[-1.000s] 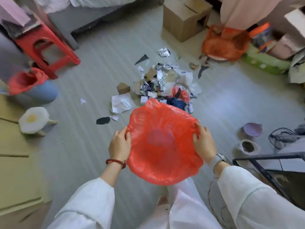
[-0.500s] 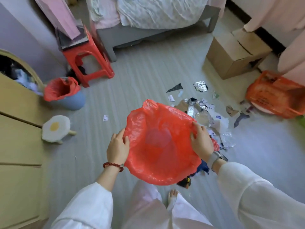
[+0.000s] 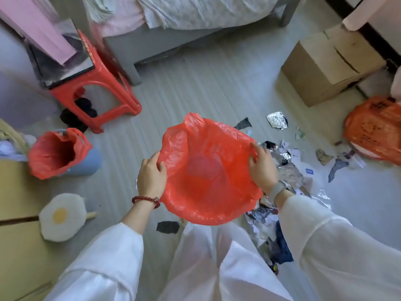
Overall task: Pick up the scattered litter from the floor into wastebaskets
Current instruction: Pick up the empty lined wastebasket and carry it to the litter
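Note:
I hold a wastebasket lined with a red plastic bag (image 3: 206,170) in front of me, above the floor. My left hand (image 3: 150,175) grips its left rim and my right hand (image 3: 261,167) grips its right rim. Inside, the bag looks empty. Scattered litter (image 3: 290,168) of foil, paper and dark scraps lies on the floor to my right, partly hidden behind the basket and my right arm. A foil piece (image 3: 277,120) and a black scrap (image 3: 167,227) lie apart from the pile. A second red-lined wastebasket (image 3: 56,153) stands at the left.
A red plastic stool (image 3: 95,83) stands at the back left beside a bed (image 3: 195,16). A cardboard box (image 3: 329,64) and an orange bag (image 3: 375,129) sit at the right. An egg-shaped fan (image 3: 61,216) lies by a yellow cabinet (image 3: 15,192) on the left.
My view has swung left and I have stepped forward, so the litter pile now lies to my right and near my feet. Both hands keep hold of the basket.

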The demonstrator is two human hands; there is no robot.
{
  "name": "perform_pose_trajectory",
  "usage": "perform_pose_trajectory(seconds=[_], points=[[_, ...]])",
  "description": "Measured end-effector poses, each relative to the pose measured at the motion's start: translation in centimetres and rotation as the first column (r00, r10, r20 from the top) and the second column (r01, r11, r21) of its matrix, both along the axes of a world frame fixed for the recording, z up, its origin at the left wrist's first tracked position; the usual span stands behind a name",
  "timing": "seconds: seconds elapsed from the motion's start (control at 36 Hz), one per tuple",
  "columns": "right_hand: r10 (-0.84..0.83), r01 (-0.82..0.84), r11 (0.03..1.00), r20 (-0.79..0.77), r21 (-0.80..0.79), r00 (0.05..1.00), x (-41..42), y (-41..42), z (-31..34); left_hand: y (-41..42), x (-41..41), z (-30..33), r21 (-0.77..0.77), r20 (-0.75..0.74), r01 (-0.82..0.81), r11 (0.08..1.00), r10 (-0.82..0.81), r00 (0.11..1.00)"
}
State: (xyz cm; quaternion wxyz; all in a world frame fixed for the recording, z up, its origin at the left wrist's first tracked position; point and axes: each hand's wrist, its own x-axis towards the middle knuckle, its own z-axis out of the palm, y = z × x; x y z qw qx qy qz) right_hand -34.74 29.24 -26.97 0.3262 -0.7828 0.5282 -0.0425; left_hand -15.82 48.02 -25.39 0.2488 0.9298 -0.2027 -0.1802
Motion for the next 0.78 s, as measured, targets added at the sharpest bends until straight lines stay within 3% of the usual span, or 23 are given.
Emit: perform_pose_trajectory(seconds=[0.19, 0.42, 0.64, 0.78], points=[[-0.164, 0.168, 0.985, 0.088, -0.04, 0.983, 8.4, -8.3, 2.1, -10.4, 10.9, 0.5, -0.038, 0.032, 0.116, 0.992, -0.115, 0.993], [-0.364, 0.375, 0.926, 0.145, -0.053, 0.92, 13.7, -18.9, 2.5, -24.7, 18.0, 0.8, -0.051, -0.01, 0.307, 0.95, -0.307, 0.952], [-0.5, 0.496, 0.866, 0.101, 0.062, 0.86, 18.3, -29.0, -3.6, -40.8, 24.2, -2.9, 0.114, -0.117, 0.5, 0.859, -0.488, 0.865], [-0.63, 0.616, 0.768, 0.028, 0.177, 0.776, 20.1, -32.5, -7.2, -48.9, 26.5, -6.2, 0.192, -0.141, 0.62, 0.761, -0.603, 0.785]])
